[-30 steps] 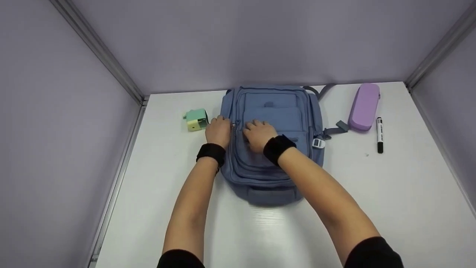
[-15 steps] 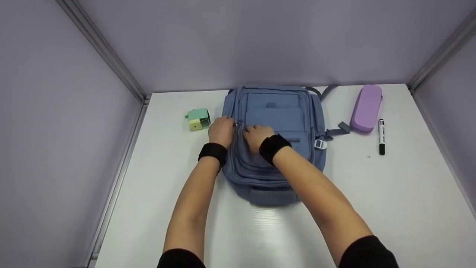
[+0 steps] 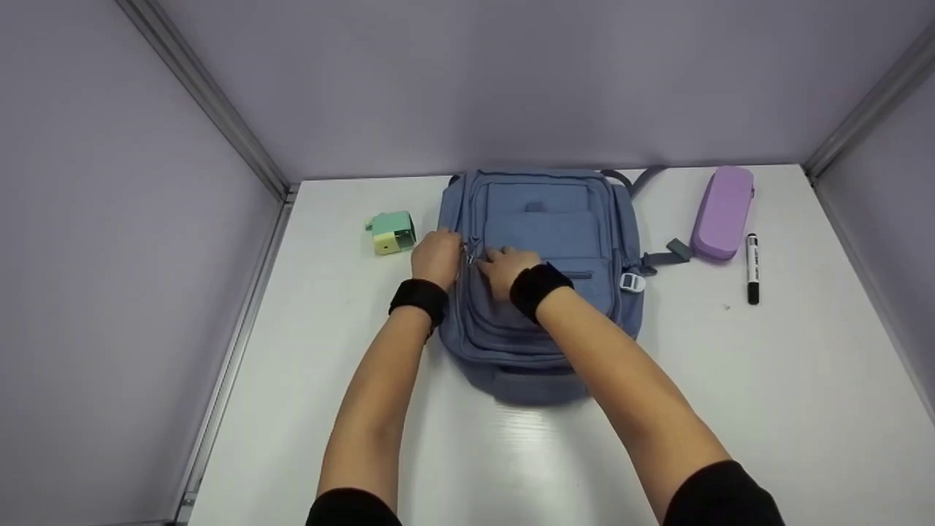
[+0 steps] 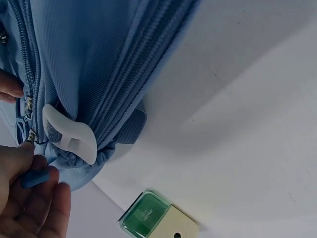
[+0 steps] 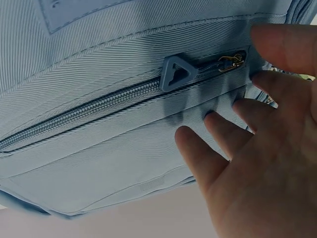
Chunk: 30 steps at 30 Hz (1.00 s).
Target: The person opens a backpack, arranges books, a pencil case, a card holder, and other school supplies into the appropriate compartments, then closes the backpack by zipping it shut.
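Note:
A blue backpack (image 3: 540,234) lies flat on the white table, its front pockets facing up. On its left side, my left hand (image 3: 436,259) pinches a zipper pull (image 4: 34,178) between thumb and fingers, close to the zipper slider (image 4: 31,136). Another slider (image 4: 28,105) sits just above on the same zipper. My right hand (image 3: 506,272) is spread over the front panel with its fingertips at the fabric. In the right wrist view, a pocket zipper with a triangular pull (image 5: 177,73) lies beside those fingers, and they do not grip it.
A green and yellow pencil sharpener (image 3: 393,232) stands left of my left hand. To the right of the backpack are a purple case (image 3: 722,213) and a marker (image 3: 752,269). A strap with a white buckle (image 3: 632,283) hangs off the right side. Walls border the table (image 3: 277,409).
My right hand has shifted slightly along the front panel, its fingers now lower. The left hand stays at the zipper with its fingers more curled. The camera view drifts slightly.

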{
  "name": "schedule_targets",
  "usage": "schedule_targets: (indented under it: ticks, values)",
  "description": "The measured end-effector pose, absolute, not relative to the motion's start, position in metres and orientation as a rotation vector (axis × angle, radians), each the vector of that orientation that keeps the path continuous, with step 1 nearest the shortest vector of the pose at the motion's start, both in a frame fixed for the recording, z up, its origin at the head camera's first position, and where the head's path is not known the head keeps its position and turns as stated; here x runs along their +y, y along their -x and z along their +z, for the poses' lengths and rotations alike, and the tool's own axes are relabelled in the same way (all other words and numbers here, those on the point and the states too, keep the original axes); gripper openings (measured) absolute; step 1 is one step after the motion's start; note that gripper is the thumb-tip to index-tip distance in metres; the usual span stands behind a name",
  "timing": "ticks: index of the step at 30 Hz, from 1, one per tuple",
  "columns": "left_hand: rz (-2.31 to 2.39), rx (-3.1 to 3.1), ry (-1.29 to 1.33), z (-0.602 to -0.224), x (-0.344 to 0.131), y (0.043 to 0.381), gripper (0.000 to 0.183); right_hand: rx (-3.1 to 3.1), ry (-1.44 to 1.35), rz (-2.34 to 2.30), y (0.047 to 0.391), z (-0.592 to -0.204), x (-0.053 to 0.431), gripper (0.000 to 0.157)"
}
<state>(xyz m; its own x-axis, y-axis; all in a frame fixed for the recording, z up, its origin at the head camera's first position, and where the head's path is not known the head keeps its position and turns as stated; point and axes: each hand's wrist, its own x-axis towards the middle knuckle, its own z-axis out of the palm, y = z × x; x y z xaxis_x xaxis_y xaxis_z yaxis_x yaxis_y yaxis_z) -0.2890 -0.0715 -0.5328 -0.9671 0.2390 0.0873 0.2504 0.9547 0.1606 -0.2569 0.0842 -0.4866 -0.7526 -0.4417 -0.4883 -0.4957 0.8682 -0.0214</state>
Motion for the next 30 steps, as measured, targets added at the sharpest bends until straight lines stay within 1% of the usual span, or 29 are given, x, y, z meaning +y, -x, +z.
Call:
schedule_targets:
  ticks: [10, 17, 21, 24, 30]
  values:
    - [-0.237, -3.094, 0.478, -0.527, -0.074, 0.278, 0.015, 2.557, 0.688, 0.098, 0.254, -0.486, 0.087, 0.06]
    - [-0.217, -3.11, 0.483, -0.524, -0.077, 0.268, 0.017, 2.55, 0.687, 0.083, 0.255, -0.489, 0.088, 0.062]
    - [-0.228, -3.111, 0.496, -0.523, -0.079, 0.262, 0.016, 2.53, 0.668, 0.123, 0.265, -0.503, 0.089, 0.064]
    - [-0.224, -3.125, 0.504, -0.521, -0.08, 0.257, 0.015, 2.527, 0.664, 0.126, 0.267, -0.507, 0.089, 0.062]
    - [-0.257, -3.16, 0.517, -0.519, -0.083, 0.248, 0.015, 2.548, 0.691, 0.098, 0.256, -0.492, 0.088, 0.059]
